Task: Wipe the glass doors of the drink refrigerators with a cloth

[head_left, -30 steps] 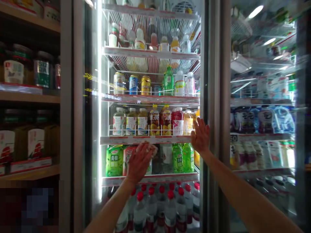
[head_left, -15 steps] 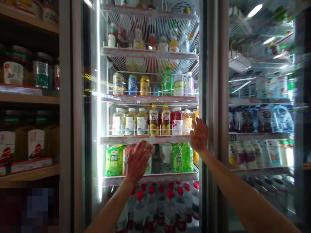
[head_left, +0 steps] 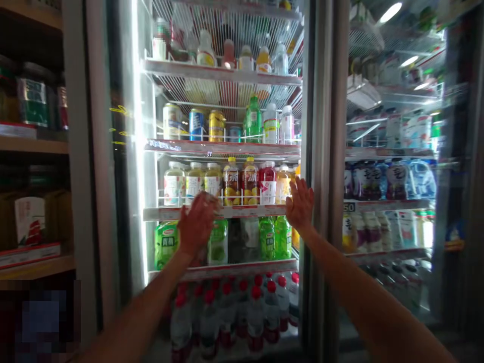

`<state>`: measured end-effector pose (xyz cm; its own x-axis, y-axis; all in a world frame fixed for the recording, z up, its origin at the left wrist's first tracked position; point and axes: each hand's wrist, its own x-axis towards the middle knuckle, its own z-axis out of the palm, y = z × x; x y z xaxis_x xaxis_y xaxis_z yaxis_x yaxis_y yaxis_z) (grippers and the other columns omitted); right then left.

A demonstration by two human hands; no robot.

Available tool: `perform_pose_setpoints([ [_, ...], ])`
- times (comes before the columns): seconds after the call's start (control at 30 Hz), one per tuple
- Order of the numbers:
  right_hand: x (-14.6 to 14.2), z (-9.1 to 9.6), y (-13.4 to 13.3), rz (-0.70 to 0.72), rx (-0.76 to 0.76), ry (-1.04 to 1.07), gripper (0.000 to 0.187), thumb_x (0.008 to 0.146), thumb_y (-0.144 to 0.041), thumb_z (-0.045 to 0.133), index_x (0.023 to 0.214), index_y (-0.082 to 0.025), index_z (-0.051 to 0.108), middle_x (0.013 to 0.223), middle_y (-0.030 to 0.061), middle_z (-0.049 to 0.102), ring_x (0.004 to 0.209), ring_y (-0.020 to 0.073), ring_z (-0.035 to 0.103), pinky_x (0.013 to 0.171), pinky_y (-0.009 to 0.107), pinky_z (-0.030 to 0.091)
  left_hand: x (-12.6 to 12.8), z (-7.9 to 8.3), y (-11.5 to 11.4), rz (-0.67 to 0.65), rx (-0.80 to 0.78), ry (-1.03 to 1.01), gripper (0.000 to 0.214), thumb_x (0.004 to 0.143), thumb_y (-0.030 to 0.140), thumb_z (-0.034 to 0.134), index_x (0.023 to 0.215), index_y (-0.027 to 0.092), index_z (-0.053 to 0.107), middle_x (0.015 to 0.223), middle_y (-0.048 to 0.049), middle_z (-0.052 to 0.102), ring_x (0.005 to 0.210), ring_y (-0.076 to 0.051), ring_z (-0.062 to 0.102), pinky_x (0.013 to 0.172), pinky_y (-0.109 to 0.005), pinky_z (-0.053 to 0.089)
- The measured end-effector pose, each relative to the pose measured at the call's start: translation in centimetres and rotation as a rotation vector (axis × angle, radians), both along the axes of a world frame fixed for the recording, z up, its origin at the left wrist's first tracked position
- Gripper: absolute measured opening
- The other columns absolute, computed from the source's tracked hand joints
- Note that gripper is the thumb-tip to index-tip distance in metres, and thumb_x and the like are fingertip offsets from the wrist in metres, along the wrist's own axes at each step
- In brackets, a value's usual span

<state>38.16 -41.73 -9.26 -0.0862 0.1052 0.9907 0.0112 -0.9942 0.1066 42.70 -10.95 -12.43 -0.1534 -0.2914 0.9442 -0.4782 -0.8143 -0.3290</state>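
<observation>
My left hand [head_left: 195, 224], slightly blurred, presses a crumpled pale cloth [head_left: 212, 200] against the glass door of a lit drinks fridge. The cloth pokes out past the fingertips, level with a shelf rail [head_left: 249, 210], and the palm covers part of it. Farther right, my right hand [head_left: 300, 204] rests with spread fingers on the glass near the metal door frame [head_left: 321, 131], holding nothing. Behind the glass stand tea bottles [head_left: 231, 184] with yellow caps and green drink bottles [head_left: 267, 239].
Red-capped bottles [head_left: 256, 312] fill the fridge bottom, and cans [head_left: 196, 125] stand higher up. Another glass-fronted fridge with dark-labelled bottles [head_left: 397, 179] is on the right. At left, a wooden shelf [head_left: 34, 145] carries jars [head_left: 33, 96].
My left hand has slid the cloth upward and a little left across the glass. My right hand stays in about the same spot. The view has shifted slightly to the right.
</observation>
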Motion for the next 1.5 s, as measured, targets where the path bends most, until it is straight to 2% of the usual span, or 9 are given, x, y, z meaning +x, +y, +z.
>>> perform_pose_setpoints([
  [0.1,0.0,0.0,-0.1,-0.003,0.014,0.018,0.051,0.09,-0.032,0.027,0.139,-0.02,0.027,0.143,0.0089,0.035,0.136,0.0209,0.023,0.108,0.048,0.019,0.8,1.7,0.9,0.028,-0.286,0.066,0.046,0.086,0.022,0.042,0.132,0.014,0.037,0.147,-0.0164,0.023,0.138,-0.025,0.015,0.107,-0.055,0.017],
  [0.3,-0.2,0.1,-0.3,0.019,-0.015,0.056,0.053,0.09,-0.034,0.027,0.141,-0.021,0.024,0.144,0.0084,0.032,0.136,0.0218,0.023,0.108,0.048,0.019,-0.7,0.8,-5.2,-0.066,0.332,0.028,0.038,0.085,0.018,0.042,0.117,0.037,0.051,0.136,0.0068,0.045,0.133,-0.007,0.027,0.11,-0.032,0.022],
  [0.53,-0.1,0.0,-0.1,0.029,0.005,0.05,0.054,0.09,-0.033,0.027,0.142,-0.022,0.021,0.145,0.0081,0.031,0.136,0.0211,0.021,0.109,0.047,0.018,0.0,5.5,-4.0,-0.068,-0.089,0.015,0.044,0.087,0.022,0.04,0.13,0.015,0.039,0.147,-0.016,0.022,0.139,-0.023,0.01,0.108,-0.055,0.011],
  [0.7,-0.2,0.0,-0.2,0.025,-0.019,0.042,0.053,0.09,-0.033,0.028,0.141,-0.021,0.023,0.144,0.0091,0.033,0.136,0.0208,0.022,0.108,0.047,0.018,-1.7,3.1,-8.0,-0.103,0.305,-0.076,0.034,0.085,0.025,0.045,0.116,0.037,0.051,0.134,0.0072,0.048,0.132,-0.008,0.03,0.11,-0.03,0.019],
  [1.0,0.0,0.0,0.1,0.039,-0.005,0.018,0.053,0.089,-0.034,0.029,0.141,-0.022,0.023,0.144,0.0082,0.033,0.136,0.0218,0.023,0.108,0.048,0.019,1.4,6.7,0.9,-0.046,-0.438,0.033,0.045,0.087,0.024,0.039,0.131,0.016,0.038,0.146,-0.0181,0.024,0.137,-0.026,0.018,0.106,-0.055,0.017],
  [1.17,-0.2,0.0,-0.1,0.016,-0.02,0.045,0.053,0.089,-0.033,0.028,0.141,-0.02,0.023,0.144,0.0098,0.033,0.136,0.022,0.022,0.108,0.048,0.02,-0.7,3.8,-6.0,-0.111,0.034,0.094,0.035,0.084,0.025,0.047,0.118,0.028,0.052,0.141,-0.0008,0.04,0.135,-0.015,0.025,0.11,-0.038,0.023],
  [1.27,-0.4,0.0,-0.3,-0.001,-0.013,0.074,0.052,0.089,-0.033,0.027,0.139,-0.019,0.027,0.144,0.0098,0.033,0.136,0.0212,0.021,0.109,0.047,0.018,-1.2,3.8,-5.3,-0.149,0.191,0.16,0.033,0.087,0.025,0.042,0.118,0.029,0.051,0.141,0.0031,0.04,0.133,-0.012,0.028,0.111,-0.037,0.017],
  [1.4,-0.4,0.1,-0.1,-0.02,0.01,0.083,0.051,0.09,-0.034,0.026,0.138,-0.019,0.028,0.144,0.0093,0.033,0.137,0.0205,0.019,0.109,0.047,0.017,1.1,6.0,2.4,-0.068,-0.274,0.183,0.042,0.088,0.028,0.043,0.126,0.011,0.043,0.146,-0.0133,0.028,0.135,-0.028,0.022,0.105,-0.06,0.01],
  [1.5,-0.3,0.0,0.0,-0.01,-0.001,0.076,0.052,0.09,-0.034,0.028,0.14,-0.02,0.026,0.144,0.0096,0.033,0.136,0.0212,0.02,0.108,0.047,0.019,1.8,6.2,4.1,-0.065,-0.528,0.084,0.048,0.089,0.027,0.038,0.129,0.001,0.036,0.143,-0.0275,0.024,0.133,-0.038,0.02,0.096,-0.067,0.019],
])
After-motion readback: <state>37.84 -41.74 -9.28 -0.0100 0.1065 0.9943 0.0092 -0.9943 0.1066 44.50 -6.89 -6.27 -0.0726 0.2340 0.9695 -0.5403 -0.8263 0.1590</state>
